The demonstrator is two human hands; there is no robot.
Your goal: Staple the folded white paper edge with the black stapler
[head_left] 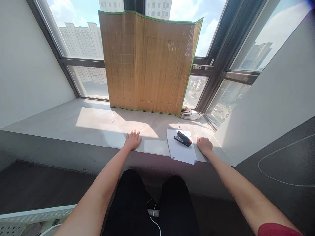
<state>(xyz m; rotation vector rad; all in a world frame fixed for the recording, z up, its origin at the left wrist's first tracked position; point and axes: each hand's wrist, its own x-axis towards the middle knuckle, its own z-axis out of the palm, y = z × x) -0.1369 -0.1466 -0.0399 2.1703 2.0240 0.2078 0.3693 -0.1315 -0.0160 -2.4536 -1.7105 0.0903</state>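
Observation:
My left hand (133,141) lies palm down on the white windowsill (61,123), with its fingers spread and nothing in it. Just to its right is a blank white card or sheet (156,147). My right hand (204,145) is closed in a fist on the sill, and no object shows in it. Beside that fist, on its left, white paper (180,154) reaches over the sill's front edge. A black stapler (182,138) with an orange-red spot at one end rests on the paper, touched by neither hand.
A bamboo mat (147,65) with green edging stands upright against the window. Several stacked plates or discs (186,111) sit by its lower right corner. A white perforated basket (36,213) is at the lower left. A white cable (155,224) hangs between my legs.

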